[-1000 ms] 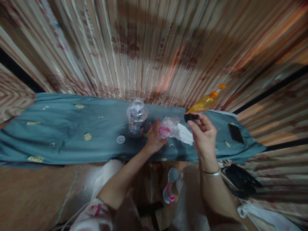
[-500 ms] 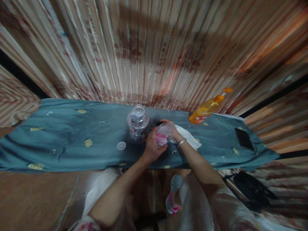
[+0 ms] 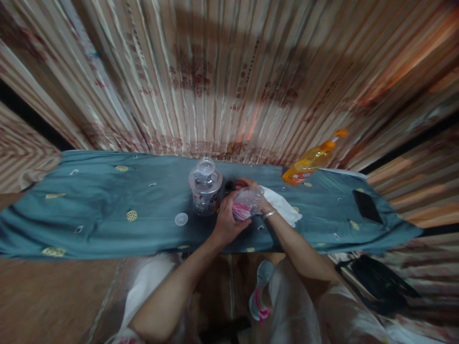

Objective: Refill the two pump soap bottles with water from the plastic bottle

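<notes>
A small clear plastic jar [image 3: 253,199] with a pink label lies tilted between my hands above the table. My left hand [image 3: 228,217] is wrapped round its near left side, the thumb below the label. On the far right side, my right hand [image 3: 250,183] curls round the jar, partly hidden behind it, with a silver bangle on the wrist. A small dark thing [image 3: 229,187] shows by the right fingertips; its kind is unclear. Close on the left stands a larger clear plastic jar [image 3: 205,184], with a round translucent lid [image 3: 181,219] lying flat before it.
A yellow-orange pump bottle [image 3: 308,163] stands at the back right. White paper or cloth [image 3: 281,205] lies beside my right wrist, and a black phone [image 3: 367,206] near the right end. A patterned teal cloth [image 3: 103,205] covers the table. Pleated curtains [image 3: 222,86] hang behind it.
The small jar has shifted slightly in both hands, and more of the dark thing shows left of the right fingertips. The larger jar and lid stay in place.
</notes>
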`<state>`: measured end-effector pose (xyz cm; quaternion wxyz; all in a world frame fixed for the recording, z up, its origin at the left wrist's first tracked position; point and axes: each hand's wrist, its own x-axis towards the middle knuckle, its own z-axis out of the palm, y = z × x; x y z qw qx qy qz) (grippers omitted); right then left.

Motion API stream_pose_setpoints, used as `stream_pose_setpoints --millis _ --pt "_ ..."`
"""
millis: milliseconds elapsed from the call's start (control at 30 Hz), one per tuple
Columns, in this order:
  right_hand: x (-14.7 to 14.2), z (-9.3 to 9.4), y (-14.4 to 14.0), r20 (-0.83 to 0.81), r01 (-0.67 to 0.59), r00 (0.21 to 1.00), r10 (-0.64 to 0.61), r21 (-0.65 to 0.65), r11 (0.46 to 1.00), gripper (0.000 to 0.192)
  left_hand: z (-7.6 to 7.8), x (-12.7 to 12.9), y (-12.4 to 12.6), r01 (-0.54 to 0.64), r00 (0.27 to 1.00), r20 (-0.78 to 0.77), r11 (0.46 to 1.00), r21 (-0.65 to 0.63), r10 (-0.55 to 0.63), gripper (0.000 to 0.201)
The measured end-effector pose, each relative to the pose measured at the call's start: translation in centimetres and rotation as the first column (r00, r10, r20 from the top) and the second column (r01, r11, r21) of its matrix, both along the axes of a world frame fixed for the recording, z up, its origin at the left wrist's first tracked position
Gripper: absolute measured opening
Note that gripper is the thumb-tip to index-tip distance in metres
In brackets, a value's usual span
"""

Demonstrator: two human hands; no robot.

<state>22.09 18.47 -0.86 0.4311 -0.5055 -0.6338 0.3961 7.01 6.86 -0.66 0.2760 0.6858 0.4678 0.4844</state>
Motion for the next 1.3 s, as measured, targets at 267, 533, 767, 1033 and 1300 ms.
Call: stream_pose_setpoints --millis 267,533,767,1033,1300 --pt "3.8 1.8 -8.5 -0.206 0.093 0.974 -0.094 -0.013 0.996 0.042 0.6 0.5 -0.3 -0.021 0.997 0.067 0.998 -0.061 0.026 0.102" --pt "2.4 1.9 -14.2 -0.263 -0.023 0.965 0.02 -0.008 1.0 0.043 1.4 1.4 -1.1 -0.036 0.995 0.09 0.996 -0.076 0.042 0.094" --pt "0.7 1.9 -15.2 0.011 0.031 0.999 -0.031 0.036 0.999 0.057 1.2 1.7 -1.0 -0.045 0.992 0.11 0.991 -0.123 0.059 0.094" --pt "0.3 1.0 -14.7 0.049 0.158 0.986 -0.16 0.052 0.986 0.042 1.1 2.4 -1.2 -0.03 0.993 0.111 0.994 -0.104 0.041 0.102" --pt "0.5 1.9 -13.7 -0.009 0.228 0.974 -0.228 0.065 0.971 0.041 0.9 2.8 -1.1 -0.03 0.977 0.21 0.996 -0.082 0.047 0.116"
